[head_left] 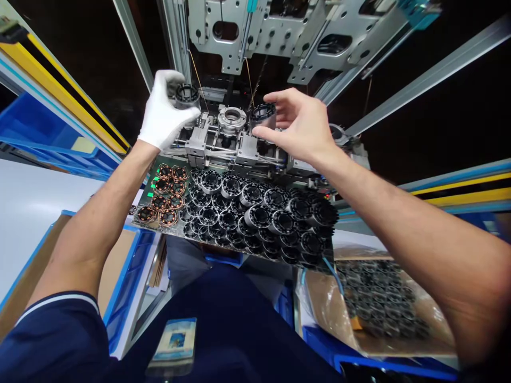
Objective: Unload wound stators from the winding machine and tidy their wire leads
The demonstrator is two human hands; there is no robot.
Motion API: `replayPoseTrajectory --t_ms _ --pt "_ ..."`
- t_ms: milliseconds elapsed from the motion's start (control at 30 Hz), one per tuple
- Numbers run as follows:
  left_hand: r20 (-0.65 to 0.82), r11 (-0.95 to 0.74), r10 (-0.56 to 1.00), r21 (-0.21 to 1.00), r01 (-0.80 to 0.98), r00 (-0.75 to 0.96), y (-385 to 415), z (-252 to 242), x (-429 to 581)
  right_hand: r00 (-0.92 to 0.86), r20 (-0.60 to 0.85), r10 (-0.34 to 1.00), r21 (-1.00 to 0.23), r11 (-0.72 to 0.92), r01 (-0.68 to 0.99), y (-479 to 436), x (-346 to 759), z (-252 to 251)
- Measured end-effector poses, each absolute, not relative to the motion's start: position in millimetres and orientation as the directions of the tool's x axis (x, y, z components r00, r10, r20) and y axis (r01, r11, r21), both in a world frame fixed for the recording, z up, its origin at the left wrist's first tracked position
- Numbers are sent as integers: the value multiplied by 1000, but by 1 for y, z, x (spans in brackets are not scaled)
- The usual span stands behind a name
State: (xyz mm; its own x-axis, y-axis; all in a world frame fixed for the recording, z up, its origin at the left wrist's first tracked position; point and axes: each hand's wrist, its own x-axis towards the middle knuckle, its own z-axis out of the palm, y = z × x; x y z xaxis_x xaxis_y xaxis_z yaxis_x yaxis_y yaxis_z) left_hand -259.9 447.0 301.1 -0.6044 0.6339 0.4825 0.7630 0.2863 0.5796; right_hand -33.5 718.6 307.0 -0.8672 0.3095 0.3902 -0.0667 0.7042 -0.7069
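My left hand, in a white glove, curls thumb and fingers around a black-rimmed stator core at the left station of the machine fixture. My bare right hand grips a second black-rimmed stator core between thumb and fingers, over a station farther right. Between the two hands a bare metal ring holder shows on the fixture. Thin copper-coloured wires run down from above, close to both cores. Whether the cores rest fully on their holders I cannot tell.
Stacked stator cores and copper-wound stators cover the metal shelf before me. Overhead hangs a perforated metal plate. A box of more cores stands lower right, a blue-edged bin lower left. Yellow-striped posts flank the machine.
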Motion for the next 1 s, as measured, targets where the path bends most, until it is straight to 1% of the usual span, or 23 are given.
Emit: replayPoseTrajectory --t_ms 33,100,200,233,333,433,500,567,667,733,767,867,1000 --pt "498 292 596 597 747 -630 449 298 -259 -865 392 312 -712 699 -71 718 -35 301" --pt "473 345 544 626 699 -693 454 288 -255 -869 385 311 -710 701 -64 718 -38 285" --pt "367 460 577 592 661 -730 458 269 -248 -887 329 323 -694 720 5 721 -41 263" --pt "356 471 581 587 659 -732 458 264 -246 -888 319 331 -686 727 25 723 -42 258" --pt "394 465 554 584 665 -733 455 256 -244 -882 314 351 -677 734 51 727 -45 254" --pt "357 452 580 607 654 -732 449 261 -243 -898 270 347 -707 705 59 723 -46 262" --pt "362 385 620 633 672 -696 443 271 -237 -910 252 328 -722 691 49 713 -42 274" --pt "467 234 624 654 720 -626 435 283 -223 -913 271 304 -780 625 -24 696 -32 292" --pt "645 -57 584 639 767 -493 421 302 -182 -882 391 264 -864 437 -252 660 -3 325" --pt "710 -235 574 621 748 -409 412 314 -146 -849 466 251 -867 322 -380 634 22 344" --pt "728 -300 573 613 731 -376 407 319 -127 -841 483 243 -866 271 -419 622 34 353" --pt "757 -391 557 603 696 -343 396 334 -79 -843 491 220 -870 172 -462 597 68 369" --pt "778 -374 522 576 727 -348 381 346 -53 -816 531 228 -845 214 -490 586 98 377"
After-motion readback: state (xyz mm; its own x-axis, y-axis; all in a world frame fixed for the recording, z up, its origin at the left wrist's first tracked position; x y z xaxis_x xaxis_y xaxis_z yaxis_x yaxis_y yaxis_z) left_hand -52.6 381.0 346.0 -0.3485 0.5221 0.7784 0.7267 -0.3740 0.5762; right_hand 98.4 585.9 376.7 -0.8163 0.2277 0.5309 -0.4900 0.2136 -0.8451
